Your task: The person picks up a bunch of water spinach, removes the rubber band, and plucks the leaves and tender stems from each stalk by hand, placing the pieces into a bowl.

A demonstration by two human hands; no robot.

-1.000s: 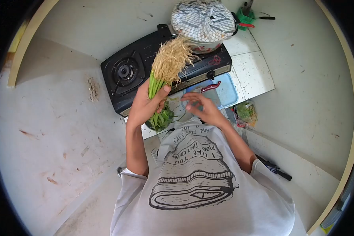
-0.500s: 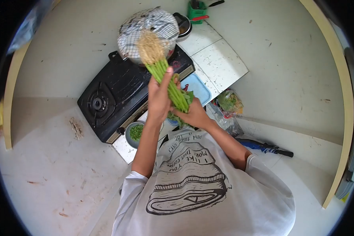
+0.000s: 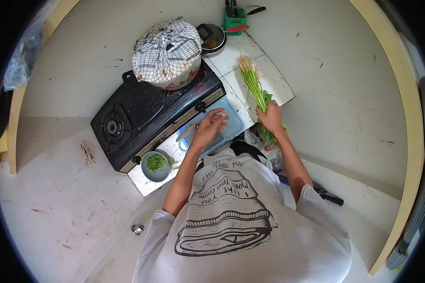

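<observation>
My right hand is closed around a bunch of leafy greens, near the leafy end. Its green stems and pale, stringy roots point away from me over the white tiles. My left hand hovers with fingers apart above a blue plastic tray. Partly under that hand lies a knife, its blade toward the left and a bit of red at its handle. A grey bowl of chopped green herbs sits to the left, with a few leaves at its rim.
A black two-burner stove carries a large pot topped with a checked cloth. Behind it are a small lidded pan and a green basket of utensils. Plastic bags lie beyond the counter's right edge.
The bunch has moved right, from both hands above the stove to my right hand alone over the tiles. My left hand has let go and come down over the tray.
</observation>
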